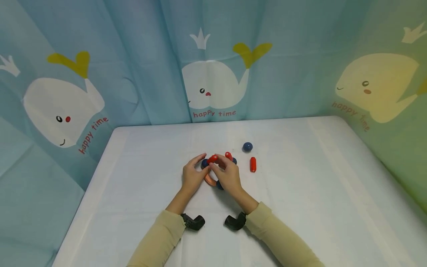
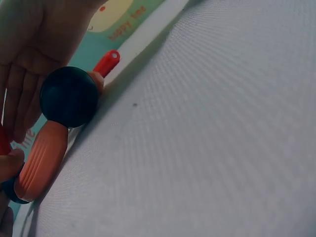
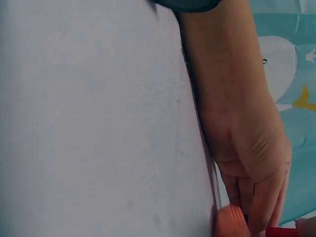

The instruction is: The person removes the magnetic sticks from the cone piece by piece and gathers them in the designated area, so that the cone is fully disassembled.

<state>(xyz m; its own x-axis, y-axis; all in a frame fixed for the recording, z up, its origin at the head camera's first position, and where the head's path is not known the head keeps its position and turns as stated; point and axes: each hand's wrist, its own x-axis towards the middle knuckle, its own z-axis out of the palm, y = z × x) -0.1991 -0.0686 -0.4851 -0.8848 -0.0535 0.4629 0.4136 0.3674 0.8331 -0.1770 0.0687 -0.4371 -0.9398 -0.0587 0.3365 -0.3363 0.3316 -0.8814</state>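
Note:
On the white table [image 1: 300, 178] lies a partial ring of toy pieces. My right hand [image 1: 216, 161] pinches a red capsule [image 1: 212, 158] at the ring's far side. My left hand [image 1: 202, 163] curls finger and thumb round a dark blue ball [image 1: 204, 164] at the ring's left. An orange ribbed curved piece [image 1: 209, 180] [image 2: 42, 158] runs between that ball and another blue ball [image 1: 219, 185] [image 2: 69, 97] under my right palm [image 2: 34, 39]. A second red capsule [image 1: 228, 155] stands by my right fingers. The right wrist view shows my left hand [image 3: 247, 148] beside the orange piece [image 3: 229, 223].
A loose blue ball [image 1: 247, 147] and a loose red capsule [image 1: 253, 164] [image 2: 106, 62] lie just right of the hands. Black wrist camera mounts [image 1: 195, 221] sit on both wrists. A whale-print curtain [image 1: 213, 85] encloses the table at the back and sides.

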